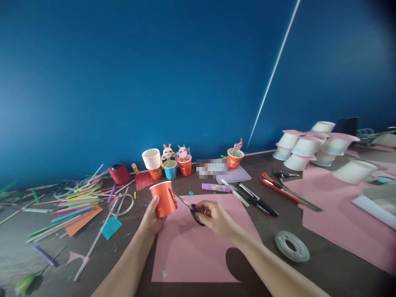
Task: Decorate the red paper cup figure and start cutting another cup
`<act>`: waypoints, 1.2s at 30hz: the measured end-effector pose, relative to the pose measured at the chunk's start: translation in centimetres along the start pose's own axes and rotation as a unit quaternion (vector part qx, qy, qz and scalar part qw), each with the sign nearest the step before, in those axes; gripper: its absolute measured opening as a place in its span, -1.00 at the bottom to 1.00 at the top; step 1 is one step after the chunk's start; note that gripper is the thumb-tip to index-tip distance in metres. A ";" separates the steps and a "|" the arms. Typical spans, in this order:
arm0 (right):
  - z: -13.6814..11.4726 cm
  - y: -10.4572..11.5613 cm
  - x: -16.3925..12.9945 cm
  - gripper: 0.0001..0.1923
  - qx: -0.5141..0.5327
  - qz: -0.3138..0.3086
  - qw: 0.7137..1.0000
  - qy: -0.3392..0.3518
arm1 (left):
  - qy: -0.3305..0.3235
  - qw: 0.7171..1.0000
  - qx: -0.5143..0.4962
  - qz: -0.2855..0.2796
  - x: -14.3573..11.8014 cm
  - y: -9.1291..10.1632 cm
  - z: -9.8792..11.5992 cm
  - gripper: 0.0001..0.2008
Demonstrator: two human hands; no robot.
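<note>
My left hand (pixel 152 218) is wrapped round a red paper cup (pixel 163 201), its open rim upward and slightly tilted. In my right hand (pixel 213 216) are black-handled scissors (pixel 187 203), fingers in the handle loops. The blades point up and left, with their tips at the right side of the cup near the rim; whether they pass inside the wall I cannot tell. Below both hands lies a pink sheet of paper (pixel 198 258) on the dark table.
Behind stand a stack of paper cups (pixel 151 159) and decorated cups (pixel 170 170). Coloured straws (pixel 74 206) spread at left. At right are a tape roll (pixel 292 246), a pen (pixel 260 202), a red utility knife (pixel 287 190) and pink-topped white cups (pixel 305 146).
</note>
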State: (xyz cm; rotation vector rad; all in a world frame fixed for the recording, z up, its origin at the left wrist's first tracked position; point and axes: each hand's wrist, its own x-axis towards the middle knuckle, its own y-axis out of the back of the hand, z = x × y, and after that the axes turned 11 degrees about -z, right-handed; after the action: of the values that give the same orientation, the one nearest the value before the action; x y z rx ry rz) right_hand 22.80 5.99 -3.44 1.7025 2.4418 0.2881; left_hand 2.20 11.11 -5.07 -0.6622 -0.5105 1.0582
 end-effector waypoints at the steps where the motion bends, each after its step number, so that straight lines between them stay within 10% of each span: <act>1: 0.0 0.1 0.0 -0.82 -0.016 0.001 1.000 0.003 | 0.000 1.000 0.005 0.001 0.0 0.0 0.0 -0.64; 22: -1.2 2.0 -1.0 -0.88 -0.271 0.032 0.962 0.021 | -0.166 0.938 0.283 0.109 0.8 0.7 -1.0 -0.52; 36: -0.8 3.6 -0.7 -0.89 -0.211 -0.025 0.976 0.044 | -0.105 0.955 0.262 0.093 0.8 0.3 -1.0 -0.51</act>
State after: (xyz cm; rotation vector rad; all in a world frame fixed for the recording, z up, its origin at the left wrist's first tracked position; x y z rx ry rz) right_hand 26.15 6.49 -1.79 1.4681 2.2617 0.8260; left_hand 3.04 11.66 -5.91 -0.1286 -0.3295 1.3829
